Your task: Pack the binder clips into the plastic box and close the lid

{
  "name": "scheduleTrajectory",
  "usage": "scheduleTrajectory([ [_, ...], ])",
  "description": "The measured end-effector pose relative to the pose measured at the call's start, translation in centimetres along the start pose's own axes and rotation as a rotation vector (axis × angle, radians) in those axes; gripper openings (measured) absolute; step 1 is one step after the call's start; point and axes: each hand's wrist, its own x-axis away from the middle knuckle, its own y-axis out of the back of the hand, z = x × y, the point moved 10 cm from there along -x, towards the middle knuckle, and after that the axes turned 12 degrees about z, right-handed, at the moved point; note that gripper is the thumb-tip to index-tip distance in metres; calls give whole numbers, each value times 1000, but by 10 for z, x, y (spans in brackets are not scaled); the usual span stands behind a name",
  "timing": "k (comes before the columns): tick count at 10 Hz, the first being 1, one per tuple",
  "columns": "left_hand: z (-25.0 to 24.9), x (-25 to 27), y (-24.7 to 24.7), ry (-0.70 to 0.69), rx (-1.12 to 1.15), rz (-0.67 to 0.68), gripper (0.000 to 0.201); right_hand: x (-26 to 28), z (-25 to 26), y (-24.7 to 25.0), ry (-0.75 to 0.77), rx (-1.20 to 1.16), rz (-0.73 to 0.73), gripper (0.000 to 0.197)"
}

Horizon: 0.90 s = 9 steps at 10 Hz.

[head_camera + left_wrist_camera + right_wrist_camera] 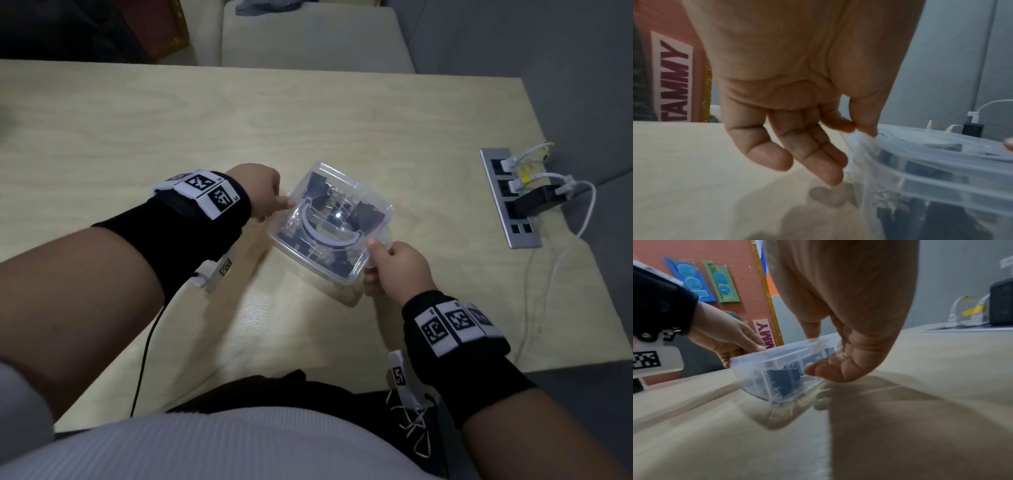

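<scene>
A clear plastic box (pixel 330 222) sits near the middle of the wooden table with its lid on top and a curved handle lying flat on the lid. Several black binder clips (pixel 364 212) show through the clear walls (pixel 781 379). My left hand (pixel 263 192) pinches the box's left rim between thumb and forefinger (pixel 857 128), its other fingers (pixel 818 155) hanging loose beside the wall. My right hand (pixel 390 260) grips the near right corner (pixel 830 358), thumb on the lid, fingers curled under the rim. The box (pixel 931 178) looks tilted in the right wrist view.
A grey socket strip (pixel 510 198) with white plugs and a black adapter is set into the table's right side, its cables trailing to the edge. A cream chair (pixel 315 37) stands beyond the far edge. An orange board (pixel 719 280) with coloured tags lies farther left.
</scene>
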Motion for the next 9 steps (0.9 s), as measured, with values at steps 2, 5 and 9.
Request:
scheduleTrajectory([
  [2,-2,3,-3,0,55,43,39,-4,13,0,14,368,-2,40],
  [5,-26,5,5,-13,-264,-46,26,-17,29,5,5,532,-6,33],
  [9,-26,15,-23,39,-215,20,52,-10,35,43,-18,553,-61,37],
])
